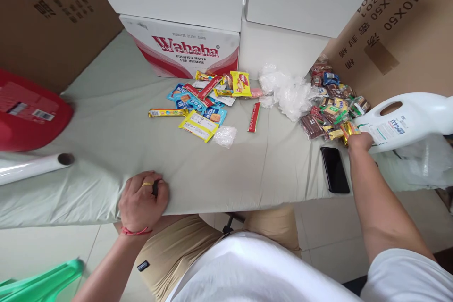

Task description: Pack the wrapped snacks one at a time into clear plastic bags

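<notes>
My left hand [143,200] rests at the table's front edge, its fingers curled round a small black object [155,188]. Far to the right, my right hand [360,141] has its fingers closed on a gold-and-orange snack packet [348,130], beside a pile of wrapped snacks [332,109]. Blue, yellow and red snack packets [205,99] lie in a heap at the middle back. A red stick packet [254,117] lies apart from them. Crumpled clear plastic [292,94] sits between the two piles, and a smaller piece [225,136] is near the heap.
A black phone [335,170] lies near the front edge, left of my right forearm. A white jug [406,120] lies at the right. White boxes [187,49] and cardboard [399,23] stand behind. At left are a red container [31,111] and a white roll [31,169].
</notes>
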Demonstrator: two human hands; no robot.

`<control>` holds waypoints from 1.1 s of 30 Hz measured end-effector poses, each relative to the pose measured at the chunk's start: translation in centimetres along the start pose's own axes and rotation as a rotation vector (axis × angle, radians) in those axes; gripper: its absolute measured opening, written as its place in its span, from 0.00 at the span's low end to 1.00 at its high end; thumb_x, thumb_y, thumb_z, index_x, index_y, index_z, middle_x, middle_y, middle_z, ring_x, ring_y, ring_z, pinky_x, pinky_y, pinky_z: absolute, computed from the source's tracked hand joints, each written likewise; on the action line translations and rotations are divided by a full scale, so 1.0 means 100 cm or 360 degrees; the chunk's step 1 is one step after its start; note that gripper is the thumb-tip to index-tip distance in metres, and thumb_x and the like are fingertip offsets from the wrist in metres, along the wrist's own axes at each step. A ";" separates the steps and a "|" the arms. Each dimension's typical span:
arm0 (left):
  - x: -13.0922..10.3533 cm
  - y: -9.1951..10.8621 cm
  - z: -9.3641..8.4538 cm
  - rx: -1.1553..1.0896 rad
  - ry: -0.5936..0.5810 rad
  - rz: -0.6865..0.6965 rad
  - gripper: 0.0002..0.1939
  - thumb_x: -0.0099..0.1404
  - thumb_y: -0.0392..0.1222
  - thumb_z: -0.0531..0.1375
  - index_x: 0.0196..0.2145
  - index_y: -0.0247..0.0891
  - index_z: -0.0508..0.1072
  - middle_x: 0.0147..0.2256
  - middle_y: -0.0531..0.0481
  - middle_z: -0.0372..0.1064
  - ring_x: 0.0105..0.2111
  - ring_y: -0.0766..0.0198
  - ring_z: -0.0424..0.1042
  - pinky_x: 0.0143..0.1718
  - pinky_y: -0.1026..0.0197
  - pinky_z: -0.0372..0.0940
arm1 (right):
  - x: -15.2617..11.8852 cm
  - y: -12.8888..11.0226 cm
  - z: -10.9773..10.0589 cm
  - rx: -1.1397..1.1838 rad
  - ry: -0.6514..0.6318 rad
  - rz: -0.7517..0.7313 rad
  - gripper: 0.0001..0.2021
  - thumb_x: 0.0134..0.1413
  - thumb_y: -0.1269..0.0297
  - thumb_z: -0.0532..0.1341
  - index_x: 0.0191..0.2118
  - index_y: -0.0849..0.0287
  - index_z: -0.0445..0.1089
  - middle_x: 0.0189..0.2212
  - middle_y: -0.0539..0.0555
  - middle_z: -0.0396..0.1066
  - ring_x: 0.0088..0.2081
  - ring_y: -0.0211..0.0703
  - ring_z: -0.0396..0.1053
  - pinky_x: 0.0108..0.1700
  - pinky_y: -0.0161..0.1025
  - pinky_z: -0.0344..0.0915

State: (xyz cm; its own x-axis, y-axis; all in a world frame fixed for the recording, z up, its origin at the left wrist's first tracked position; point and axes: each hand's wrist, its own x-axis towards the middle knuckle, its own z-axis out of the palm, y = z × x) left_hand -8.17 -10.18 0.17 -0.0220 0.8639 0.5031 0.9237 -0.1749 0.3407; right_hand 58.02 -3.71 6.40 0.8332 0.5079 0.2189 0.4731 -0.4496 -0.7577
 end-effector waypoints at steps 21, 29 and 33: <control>-0.007 -0.006 -0.004 0.0045 -0.0103 0.0094 0.09 0.53 0.29 0.55 0.22 0.43 0.64 0.25 0.50 0.69 0.29 0.58 0.67 0.33 0.58 0.62 | -0.111 -0.142 0.125 -0.0548 -0.0986 -0.1528 0.20 0.63 0.69 0.54 0.57 0.56 0.73 0.53 0.60 0.73 0.47 0.51 0.71 0.48 0.43 0.63; 0.004 0.007 -0.017 -0.0358 -0.0228 -0.0281 0.12 0.59 0.31 0.51 0.25 0.41 0.70 0.27 0.51 0.71 0.29 0.62 0.70 0.34 0.60 0.65 | -0.115 -0.167 0.180 -0.0509 -0.0812 -0.1159 0.14 0.64 0.68 0.53 0.45 0.61 0.76 0.46 0.63 0.74 0.42 0.51 0.70 0.47 0.47 0.63; 0.031 0.040 -0.012 -0.0814 -0.0440 -0.0282 0.11 0.64 0.35 0.52 0.32 0.40 0.74 0.32 0.51 0.72 0.32 0.64 0.70 0.36 0.61 0.67 | -0.142 -0.166 0.140 0.0364 -0.0499 -0.0851 0.09 0.61 0.60 0.60 0.42 0.57 0.73 0.37 0.54 0.73 0.34 0.41 0.67 0.42 0.41 0.66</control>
State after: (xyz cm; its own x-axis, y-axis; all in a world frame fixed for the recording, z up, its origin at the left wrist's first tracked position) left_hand -5.02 -8.83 4.05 0.0049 0.9793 0.2022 0.6127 -0.1627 0.7734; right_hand 34.32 6.81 7.31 0.3607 0.8233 0.4382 0.6969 0.0742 -0.7133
